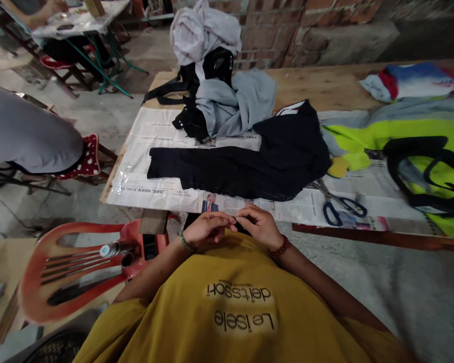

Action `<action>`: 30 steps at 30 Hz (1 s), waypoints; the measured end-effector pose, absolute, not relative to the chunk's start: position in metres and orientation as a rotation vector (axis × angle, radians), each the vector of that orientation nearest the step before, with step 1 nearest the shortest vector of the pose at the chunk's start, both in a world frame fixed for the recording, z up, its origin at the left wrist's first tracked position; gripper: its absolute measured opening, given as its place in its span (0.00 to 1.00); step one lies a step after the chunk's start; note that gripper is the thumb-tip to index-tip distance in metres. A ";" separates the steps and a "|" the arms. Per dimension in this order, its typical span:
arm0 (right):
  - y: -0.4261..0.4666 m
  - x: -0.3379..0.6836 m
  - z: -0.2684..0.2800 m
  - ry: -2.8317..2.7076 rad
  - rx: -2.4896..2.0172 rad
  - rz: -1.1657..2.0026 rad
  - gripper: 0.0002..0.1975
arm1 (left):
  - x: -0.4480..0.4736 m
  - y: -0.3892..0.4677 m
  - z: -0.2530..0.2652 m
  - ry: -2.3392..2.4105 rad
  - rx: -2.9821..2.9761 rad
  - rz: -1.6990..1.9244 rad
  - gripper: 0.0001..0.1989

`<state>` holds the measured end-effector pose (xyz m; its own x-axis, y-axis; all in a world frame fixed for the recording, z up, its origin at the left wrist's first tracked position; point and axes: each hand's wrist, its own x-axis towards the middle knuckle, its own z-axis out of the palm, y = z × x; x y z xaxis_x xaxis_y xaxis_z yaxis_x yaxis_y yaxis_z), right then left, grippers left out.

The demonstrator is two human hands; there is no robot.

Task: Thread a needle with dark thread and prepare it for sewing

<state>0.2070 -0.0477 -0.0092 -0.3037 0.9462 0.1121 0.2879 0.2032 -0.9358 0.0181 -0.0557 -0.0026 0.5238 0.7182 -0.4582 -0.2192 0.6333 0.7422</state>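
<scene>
My left hand [210, 229] and my right hand [258, 227] meet fingertip to fingertip just in front of the table's near edge. Both are pinched closed; whatever lies between the fingertips is too small to make out. Beyond them, a long piece of dark navy cloth [227, 170] lies across the newspaper-covered table [151, 194], with pale thread marks along its lower edge. A pair of scissors [338, 204] with dark blue handles rests to the right of the cloth, blades toward it.
Grey cloth [237, 103], a white cloth bundle [204, 33] and black pieces are heaped behind. Yellow-green cloth [412, 131] with black bands [427, 174] lies right. A red plastic chair [79, 229] holding a flask stands at my left. Another person [30, 128] sits further left.
</scene>
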 end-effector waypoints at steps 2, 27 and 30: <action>-0.047 0.206 -0.010 -1.758 -1.184 1.077 0.08 | 0.018 -0.057 -0.004 0.845 0.653 0.610 0.12; -0.047 0.204 -0.013 -1.717 -1.303 1.264 0.07 | 0.019 -0.064 -0.007 1.112 0.870 0.651 0.12; -0.047 0.203 -0.015 -1.589 -1.344 1.399 0.08 | 0.021 -0.063 -0.007 1.107 0.874 0.627 0.12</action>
